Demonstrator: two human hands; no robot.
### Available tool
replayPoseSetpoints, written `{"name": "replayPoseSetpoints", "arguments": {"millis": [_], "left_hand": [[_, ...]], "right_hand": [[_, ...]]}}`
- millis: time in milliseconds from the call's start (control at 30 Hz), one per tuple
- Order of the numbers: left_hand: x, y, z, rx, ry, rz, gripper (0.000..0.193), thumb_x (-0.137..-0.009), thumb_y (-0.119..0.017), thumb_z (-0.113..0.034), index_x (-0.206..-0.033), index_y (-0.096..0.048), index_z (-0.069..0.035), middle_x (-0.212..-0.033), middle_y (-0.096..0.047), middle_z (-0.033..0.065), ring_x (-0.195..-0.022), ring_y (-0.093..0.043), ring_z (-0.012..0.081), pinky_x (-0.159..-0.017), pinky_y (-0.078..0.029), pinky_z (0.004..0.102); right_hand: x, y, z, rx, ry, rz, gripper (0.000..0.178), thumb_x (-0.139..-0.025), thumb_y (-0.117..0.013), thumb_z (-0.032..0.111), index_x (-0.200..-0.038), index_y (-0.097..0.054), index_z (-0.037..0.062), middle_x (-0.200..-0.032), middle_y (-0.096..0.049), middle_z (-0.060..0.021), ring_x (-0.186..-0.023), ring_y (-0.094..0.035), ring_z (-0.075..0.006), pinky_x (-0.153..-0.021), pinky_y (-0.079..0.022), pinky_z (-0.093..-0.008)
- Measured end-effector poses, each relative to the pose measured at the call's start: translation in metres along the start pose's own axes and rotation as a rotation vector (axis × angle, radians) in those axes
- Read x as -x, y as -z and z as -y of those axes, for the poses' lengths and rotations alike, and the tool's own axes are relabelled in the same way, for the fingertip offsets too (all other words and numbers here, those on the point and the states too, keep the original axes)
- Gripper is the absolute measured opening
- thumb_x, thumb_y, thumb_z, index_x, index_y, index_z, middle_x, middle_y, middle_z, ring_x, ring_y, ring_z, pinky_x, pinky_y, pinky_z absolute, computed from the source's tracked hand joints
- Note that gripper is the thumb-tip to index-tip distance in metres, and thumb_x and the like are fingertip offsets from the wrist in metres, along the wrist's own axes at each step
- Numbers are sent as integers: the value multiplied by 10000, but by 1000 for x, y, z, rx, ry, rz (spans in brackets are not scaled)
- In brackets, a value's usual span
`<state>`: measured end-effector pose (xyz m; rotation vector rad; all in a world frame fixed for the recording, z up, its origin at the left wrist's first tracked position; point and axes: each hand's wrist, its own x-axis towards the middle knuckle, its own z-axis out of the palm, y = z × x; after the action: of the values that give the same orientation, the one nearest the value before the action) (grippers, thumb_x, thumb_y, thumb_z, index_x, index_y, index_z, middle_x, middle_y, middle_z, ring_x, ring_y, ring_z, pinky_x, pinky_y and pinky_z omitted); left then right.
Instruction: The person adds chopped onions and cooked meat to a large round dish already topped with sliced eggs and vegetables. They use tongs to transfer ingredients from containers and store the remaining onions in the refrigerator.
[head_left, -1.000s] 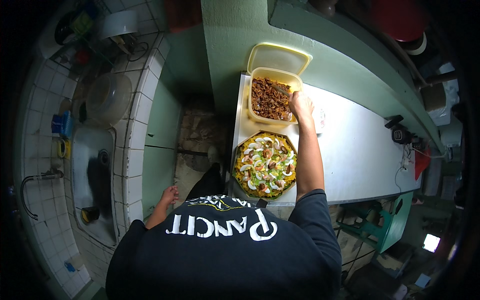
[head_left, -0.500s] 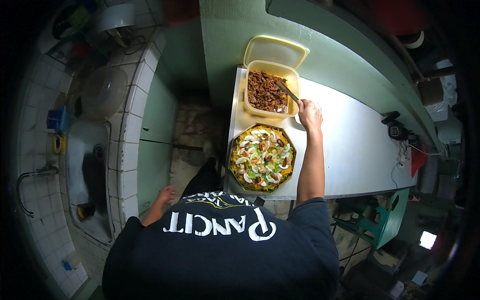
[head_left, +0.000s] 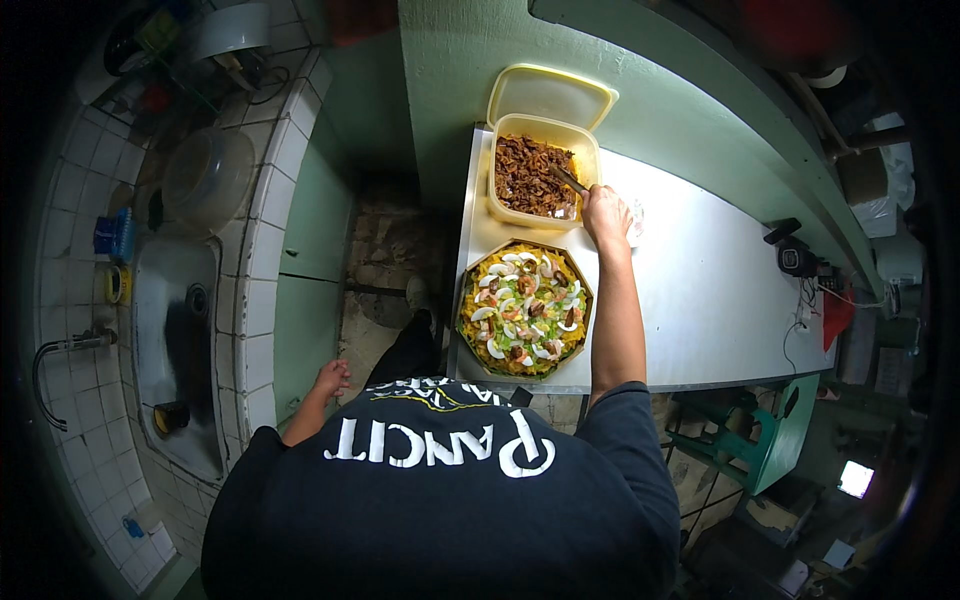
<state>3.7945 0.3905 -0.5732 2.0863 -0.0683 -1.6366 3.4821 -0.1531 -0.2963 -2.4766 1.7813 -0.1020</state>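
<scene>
My right hand point(head_left: 607, 215) is closed around the handle of a long metal utensil point(head_left: 570, 181); whether it is a spoon or tongs I cannot tell. The utensil's far end reaches into a yellowish plastic container point(head_left: 497, 205) holding dark brown browned bits of food point(head_left: 535, 175). Its lid point(head_left: 553, 95) leans back against the green wall. Nearer me lies an octagonal tray of noodles point(head_left: 525, 312), topped with egg slices, shredded greens and brown pieces. My left hand point(head_left: 331, 380) hangs low beside my body with nothing in it, fingers loosely bent and apart.
The white table point(head_left: 700, 290) runs right along the green wall. A small whitish item point(head_left: 636, 220) lies beside my right hand. A black device point(head_left: 795, 262) with cords stands at the table's far right. Leftward are a sink point(head_left: 150, 330) and a tiled counter point(head_left: 262, 250). A green stool point(head_left: 745, 435) stands below the table.
My right hand has shifted slightly left and nearer the container's edge, still gripping the utensil, which now shows less of its length. My left hand stays low, barely moved.
</scene>
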Motion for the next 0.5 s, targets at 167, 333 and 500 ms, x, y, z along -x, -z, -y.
{"name": "replayPoseSetpoints", "arguments": {"millis": [167, 333, 500], "left_hand": [[0, 1, 6, 21, -3, -21, 351, -951, -460, -337, -1276, -494, -207, -997, -595, -19, -746, -549, 122, -631, -438, 312], [3, 0, 9, 7, 6, -7, 347, -951, -462, -331, -1274, -492, -207, -993, -593, -19, -743, -545, 119, -626, -432, 304], [3, -5, -4, -26, 28, 6, 346, -953, -463, -337, -1271, -494, -203, -995, -594, -15, -737, -547, 119, -618, -430, 308]], "right_hand": [[1, 6, -16, -52, -64, -55, 290, -921, -499, 334, -967, -686, 117, -940, -673, -151, -886, -636, -364, -788, -487, -461], [14, 20, -24, -231, -123, -126, 311, -925, -495, 359, -992, -685, 123, -896, -678, -155, -865, -641, -351, -786, -486, -453], [21, 5, -31, -8, -37, -16, 322, -934, -486, 371, -994, -683, 123, -955, -665, -122, -873, -635, -346, -791, -485, -446]]}}
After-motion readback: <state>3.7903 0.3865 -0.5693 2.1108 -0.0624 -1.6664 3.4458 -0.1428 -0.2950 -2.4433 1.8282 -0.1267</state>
